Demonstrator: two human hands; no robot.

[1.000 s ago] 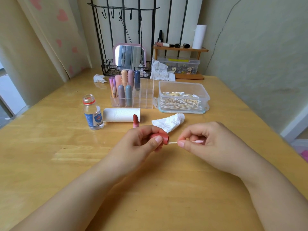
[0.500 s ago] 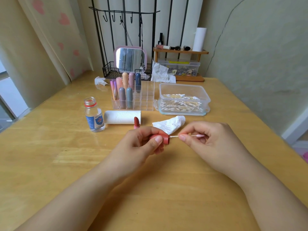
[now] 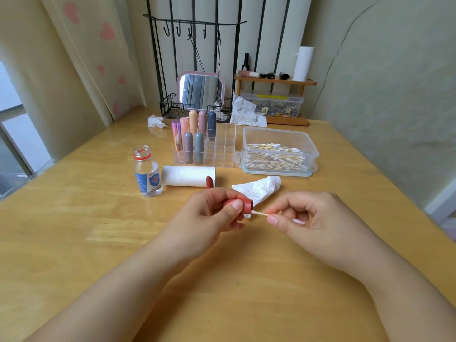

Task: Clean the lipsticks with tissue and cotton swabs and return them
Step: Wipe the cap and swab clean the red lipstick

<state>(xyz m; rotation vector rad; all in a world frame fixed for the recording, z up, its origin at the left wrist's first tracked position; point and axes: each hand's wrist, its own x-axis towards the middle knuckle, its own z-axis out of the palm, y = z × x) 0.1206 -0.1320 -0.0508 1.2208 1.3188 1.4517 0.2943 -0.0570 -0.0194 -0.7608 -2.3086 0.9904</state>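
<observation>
- The left hand (image 3: 209,215) was curled round a red lipstick cap (image 3: 240,204), open end pointing right, and the fingers hid most of it, so only the rim end showed.
- The right hand (image 3: 308,218) pinched a cotton swab (image 3: 259,214) between thumb and forefinger. One white tip sat right at the cap's mouth, and the other end peeked out pink-ish behind the fingers (hard to say if that was stain or just the light).
- A red lipstick (image 3: 209,181) stood upright on the table (image 3: 74,230) just behind the left hand. Its lower part was blocked by the hand.
- The clear organizer (image 3: 217,154) held seven lipsticks (image 3: 195,134) in its left compartments; the ones to the right looked bare.
- A clear plastic box (image 3: 278,139) with no lid on held a heap of cotton swabs, too many to count.
- One small bottle (image 3: 146,172) stood uncapped, with a label too blurry to read.
- One tissue roll (image 3: 187,176) lay on its side between the bottle and the red lipstick.
- One crumpled tissue (image 3: 259,187) lay just behind the hands, its near end covered by the cap and swab.
- Two more tissue wads (image 3: 155,121) sat further back. One was near a mirror (image 3: 201,91).
- A little wooden shelf (image 3: 274,81) carried some small items I couldn't make out, plus a white roll (image 3: 303,62).
</observation>
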